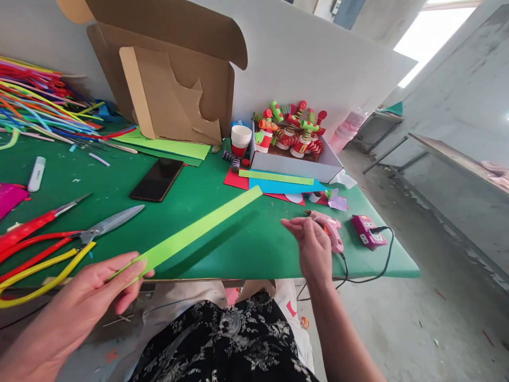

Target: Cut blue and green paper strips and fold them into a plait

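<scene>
Above a green worktable [266, 257], the left hand [105, 281] pinches a paper strip [202, 227], likely light and creasable, sensibly by its near end. The right hand [314, 249] half-curls, contents unclear.

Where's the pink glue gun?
In the head view, the glue gun lies right of centre on the green table, partly behind the right hand, left of the purple box.

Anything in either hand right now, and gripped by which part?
The left hand pinches the green paper strip by its near end; nothing shows held in the right hand.
</scene>
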Available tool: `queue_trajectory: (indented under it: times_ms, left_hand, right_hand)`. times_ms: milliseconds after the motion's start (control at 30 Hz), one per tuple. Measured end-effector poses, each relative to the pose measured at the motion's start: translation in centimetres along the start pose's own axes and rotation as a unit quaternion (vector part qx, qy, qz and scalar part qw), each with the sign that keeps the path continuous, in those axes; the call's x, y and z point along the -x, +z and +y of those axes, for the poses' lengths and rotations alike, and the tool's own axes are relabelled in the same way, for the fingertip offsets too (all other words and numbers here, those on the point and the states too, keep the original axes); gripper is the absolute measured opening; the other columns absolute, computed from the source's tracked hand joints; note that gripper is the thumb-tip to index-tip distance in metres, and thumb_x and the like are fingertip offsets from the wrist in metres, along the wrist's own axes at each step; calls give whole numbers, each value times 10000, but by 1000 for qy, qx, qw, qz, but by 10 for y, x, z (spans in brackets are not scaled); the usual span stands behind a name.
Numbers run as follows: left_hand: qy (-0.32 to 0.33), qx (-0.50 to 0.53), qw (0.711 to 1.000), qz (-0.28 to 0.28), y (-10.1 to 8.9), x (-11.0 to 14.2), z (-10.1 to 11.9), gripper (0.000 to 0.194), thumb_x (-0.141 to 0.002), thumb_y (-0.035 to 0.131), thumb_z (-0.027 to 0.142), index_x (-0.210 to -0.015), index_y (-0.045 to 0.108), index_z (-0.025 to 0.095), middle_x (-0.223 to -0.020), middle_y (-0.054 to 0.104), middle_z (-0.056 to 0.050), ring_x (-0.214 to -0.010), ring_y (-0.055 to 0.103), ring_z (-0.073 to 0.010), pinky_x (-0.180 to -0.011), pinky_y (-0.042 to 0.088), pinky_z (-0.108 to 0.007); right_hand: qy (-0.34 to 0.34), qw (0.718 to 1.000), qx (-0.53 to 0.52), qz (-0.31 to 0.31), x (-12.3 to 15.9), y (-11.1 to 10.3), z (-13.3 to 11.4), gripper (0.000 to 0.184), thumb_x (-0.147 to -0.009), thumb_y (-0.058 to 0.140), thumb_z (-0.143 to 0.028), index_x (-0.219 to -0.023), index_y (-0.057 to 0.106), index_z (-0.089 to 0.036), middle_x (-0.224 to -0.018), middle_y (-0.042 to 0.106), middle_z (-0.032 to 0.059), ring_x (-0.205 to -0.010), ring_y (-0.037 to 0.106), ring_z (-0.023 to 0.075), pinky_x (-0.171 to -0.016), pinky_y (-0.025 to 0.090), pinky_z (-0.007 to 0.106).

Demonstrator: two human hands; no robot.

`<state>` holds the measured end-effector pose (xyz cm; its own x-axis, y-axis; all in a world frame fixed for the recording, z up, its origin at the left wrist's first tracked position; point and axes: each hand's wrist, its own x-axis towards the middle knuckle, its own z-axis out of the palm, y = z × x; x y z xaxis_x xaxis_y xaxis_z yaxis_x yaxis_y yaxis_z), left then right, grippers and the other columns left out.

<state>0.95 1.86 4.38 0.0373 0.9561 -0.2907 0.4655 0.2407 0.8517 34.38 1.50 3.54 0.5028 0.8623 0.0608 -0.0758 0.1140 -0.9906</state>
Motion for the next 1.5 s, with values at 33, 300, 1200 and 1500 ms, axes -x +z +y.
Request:
queue_trajectory:
  times_ms: [33,300,1200,1500]
  left_hand:
    - [0,33,999,-18,10,1,6,643,-668,545,833,-424,474,242,-412,480,18,-514,501,-148,-647,496,-275]
    - [-28,205,956,-207,81,16,43,544,-696,660,741,-740,651,199,-658,714,-35,-637,639,-185,-695,541,-320]
    - [-4,104,930,-352,66,22,17,591,-776,545,774,-758,744,217,-757,764,-61,-739,695,-221,-739,552,-305]
    - [192,109,975,-7,53,-120,102,595,-670,646,746,-852,702,182,-806,746,-68,-724,666,-202,-703,527,-317]
  right_hand:
    - [35,998,-7,-47,7,10,0,447,-831,660,-624,-791,720,-183,-812,787,85,-864,751,236,-890,553,402]
    - [265,921,-189,-214,35,85,11,532,-730,752,-639,-972,723,-166,-1000,781,109,-927,725,214,-904,536,357]
    - [57,990,-75,-106,-12,79,-5,450,-799,661,-636,-809,746,-194,-802,784,66,-889,730,245,-851,537,369]
    - [76,976,-138,-152,-98,130,28,533,-536,801,-684,-654,648,-187,-623,726,50,-585,655,180,-592,503,289]
